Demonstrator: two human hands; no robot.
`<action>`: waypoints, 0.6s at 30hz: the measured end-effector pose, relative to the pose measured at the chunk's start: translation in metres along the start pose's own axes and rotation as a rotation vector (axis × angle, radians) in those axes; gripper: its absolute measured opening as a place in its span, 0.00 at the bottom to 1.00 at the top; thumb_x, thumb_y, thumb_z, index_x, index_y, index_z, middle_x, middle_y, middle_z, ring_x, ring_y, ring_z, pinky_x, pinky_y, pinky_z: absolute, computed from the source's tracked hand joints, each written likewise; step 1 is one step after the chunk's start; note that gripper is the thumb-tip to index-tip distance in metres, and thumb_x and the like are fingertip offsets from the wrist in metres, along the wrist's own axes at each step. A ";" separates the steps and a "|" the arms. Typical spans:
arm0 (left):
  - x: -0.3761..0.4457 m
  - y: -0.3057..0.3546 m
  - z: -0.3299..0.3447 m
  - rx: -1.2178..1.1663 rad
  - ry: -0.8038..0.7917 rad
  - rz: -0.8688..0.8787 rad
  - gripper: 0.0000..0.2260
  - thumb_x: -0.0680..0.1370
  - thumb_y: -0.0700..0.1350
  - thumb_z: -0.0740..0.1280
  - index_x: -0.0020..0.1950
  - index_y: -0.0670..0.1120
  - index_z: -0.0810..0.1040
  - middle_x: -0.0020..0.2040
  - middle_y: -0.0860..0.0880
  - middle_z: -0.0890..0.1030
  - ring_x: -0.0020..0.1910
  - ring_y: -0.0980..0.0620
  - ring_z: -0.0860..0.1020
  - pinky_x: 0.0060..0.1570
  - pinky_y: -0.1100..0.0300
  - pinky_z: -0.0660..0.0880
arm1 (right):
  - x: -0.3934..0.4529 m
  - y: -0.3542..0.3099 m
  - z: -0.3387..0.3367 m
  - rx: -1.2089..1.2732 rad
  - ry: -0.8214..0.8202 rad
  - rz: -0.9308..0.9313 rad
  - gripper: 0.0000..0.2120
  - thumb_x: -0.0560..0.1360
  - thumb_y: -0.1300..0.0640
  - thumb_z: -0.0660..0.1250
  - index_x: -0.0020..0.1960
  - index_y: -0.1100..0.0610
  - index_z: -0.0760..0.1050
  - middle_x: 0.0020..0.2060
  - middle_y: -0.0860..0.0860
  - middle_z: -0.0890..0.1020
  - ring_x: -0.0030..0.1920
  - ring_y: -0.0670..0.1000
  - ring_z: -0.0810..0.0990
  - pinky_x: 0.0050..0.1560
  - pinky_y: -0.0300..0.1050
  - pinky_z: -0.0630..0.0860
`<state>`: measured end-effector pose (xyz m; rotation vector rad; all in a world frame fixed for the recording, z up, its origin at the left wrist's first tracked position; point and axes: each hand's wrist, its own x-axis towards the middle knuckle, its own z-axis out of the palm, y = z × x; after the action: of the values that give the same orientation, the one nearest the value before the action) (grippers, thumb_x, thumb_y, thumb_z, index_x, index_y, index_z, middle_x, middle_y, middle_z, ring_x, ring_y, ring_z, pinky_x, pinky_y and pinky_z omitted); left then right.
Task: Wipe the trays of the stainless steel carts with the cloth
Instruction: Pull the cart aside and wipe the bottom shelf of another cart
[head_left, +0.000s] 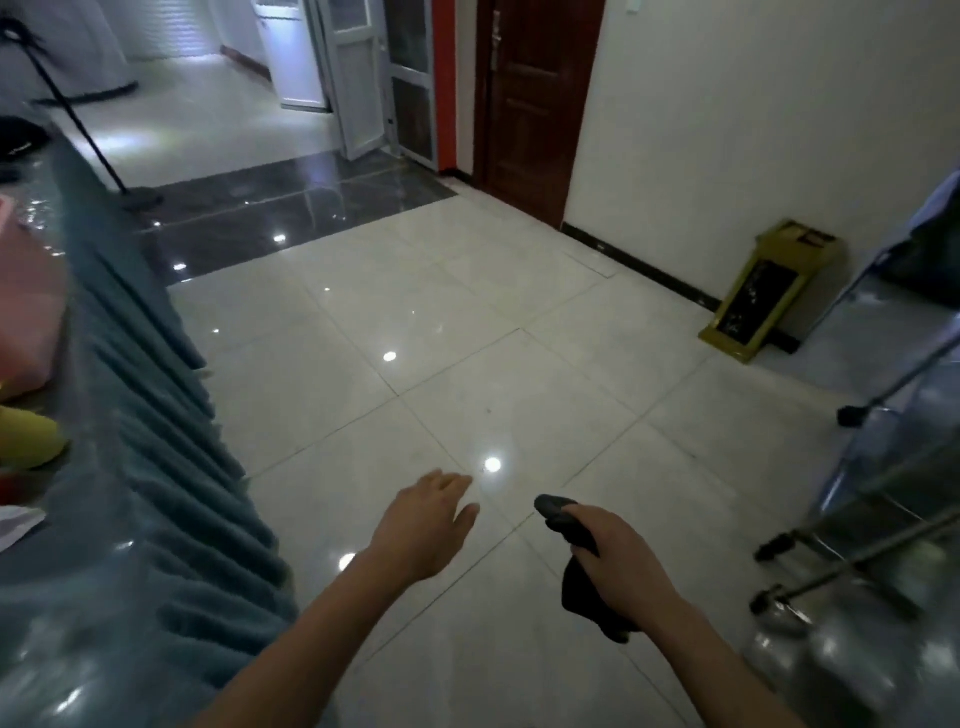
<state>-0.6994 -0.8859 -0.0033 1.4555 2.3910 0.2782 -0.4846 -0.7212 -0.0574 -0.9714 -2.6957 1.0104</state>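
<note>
Nearest, the right hand (613, 556) grips a dark cloth (582, 577), fingers curled round its middle so one end pokes out ahead of the fist and the rest hangs below. The left hand (431, 525) is empty, fingers straight and loosely spread over the floor (467, 364). The cart (883, 467) stands to the right, at the frame edge, its steel trays stacked and running away from the viewer along that side; no hand touches it. The cloth hand is the nearer one, so the coming move looks like a reach rightward onto a tray. Left, a bench (130, 415) draped in teal cloth. Farther off, a gold bin (774, 291) against the wall and a brown door (535, 98).
</note>
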 end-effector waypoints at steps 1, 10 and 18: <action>0.021 0.008 -0.001 0.012 -0.009 0.027 0.23 0.84 0.57 0.52 0.78 0.50 0.60 0.76 0.51 0.65 0.76 0.51 0.60 0.73 0.53 0.61 | 0.008 0.011 -0.010 0.004 0.022 0.020 0.17 0.81 0.60 0.60 0.65 0.43 0.74 0.59 0.38 0.77 0.56 0.42 0.78 0.55 0.42 0.75; 0.172 0.096 0.003 0.109 -0.070 0.283 0.22 0.83 0.56 0.53 0.77 0.51 0.63 0.74 0.53 0.68 0.75 0.52 0.62 0.70 0.54 0.65 | 0.038 0.097 -0.092 0.014 0.204 0.263 0.15 0.80 0.61 0.61 0.64 0.48 0.74 0.58 0.38 0.75 0.55 0.41 0.76 0.51 0.34 0.68; 0.273 0.162 0.025 0.102 -0.188 0.494 0.23 0.83 0.57 0.53 0.77 0.51 0.62 0.76 0.53 0.66 0.76 0.52 0.60 0.72 0.54 0.62 | 0.040 0.161 -0.123 0.011 0.268 0.525 0.19 0.82 0.58 0.62 0.72 0.50 0.69 0.69 0.48 0.73 0.67 0.49 0.71 0.66 0.39 0.64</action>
<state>-0.6729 -0.5688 -0.0211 2.0110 1.8963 0.1248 -0.3934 -0.5359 -0.0670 -1.7277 -2.2603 0.8778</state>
